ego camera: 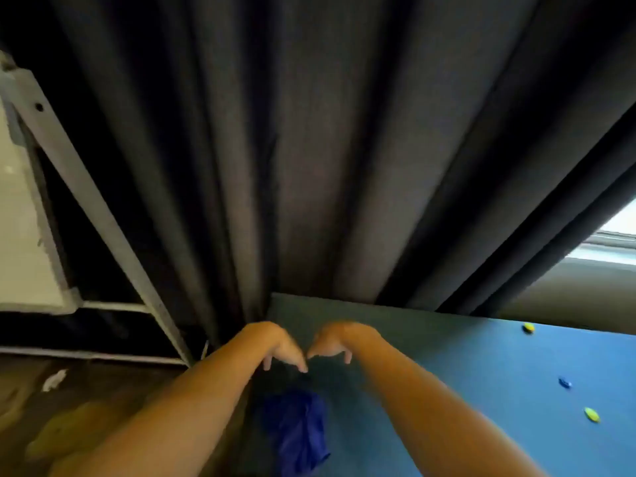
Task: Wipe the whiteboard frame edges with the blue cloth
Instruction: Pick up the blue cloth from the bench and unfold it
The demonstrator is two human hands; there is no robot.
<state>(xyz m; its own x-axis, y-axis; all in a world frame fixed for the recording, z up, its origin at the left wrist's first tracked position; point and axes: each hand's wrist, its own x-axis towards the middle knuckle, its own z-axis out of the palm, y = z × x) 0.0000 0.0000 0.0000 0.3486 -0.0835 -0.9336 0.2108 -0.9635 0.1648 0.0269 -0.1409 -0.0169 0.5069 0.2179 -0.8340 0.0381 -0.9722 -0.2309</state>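
The blue cloth [296, 430] lies crumpled near the bottom centre of the frame, on the left end of a blue table [481, 373]. It is longer than it is wide, and its long axis runs from upper left to lower right, with the lower tip pointing toward the bottom edge of the frame. Neither hand touches it.

Just above the cloth, both bare forearms reach in from the bottom. The left hand [275, 346] and the right hand [335, 342] hang with wrists bent and fingers drooping downward, loosely curled and slightly apart, holding nothing. Their fingertips nearly meet in the middle; through the blur I cannot tell whether they actually touch.

The whiteboard [24, 218] stands at the far left of the frame, only its right part showing, with a pale grey frame edge [63, 280] around its lower right corner. A slanting grey stand leg [93, 201] runs beside it from upper left down to the floor. The board is well apart from the cloth and the hands.

Dark curtains [309, 149] fill the upper frame, hanging behind the table. On the right of the table lie three small pieces: a yellow one [528, 328], a dark blue one [564, 383] and another yellow one [591, 414]. A strip of bright window [616, 242] shows at the right edge.
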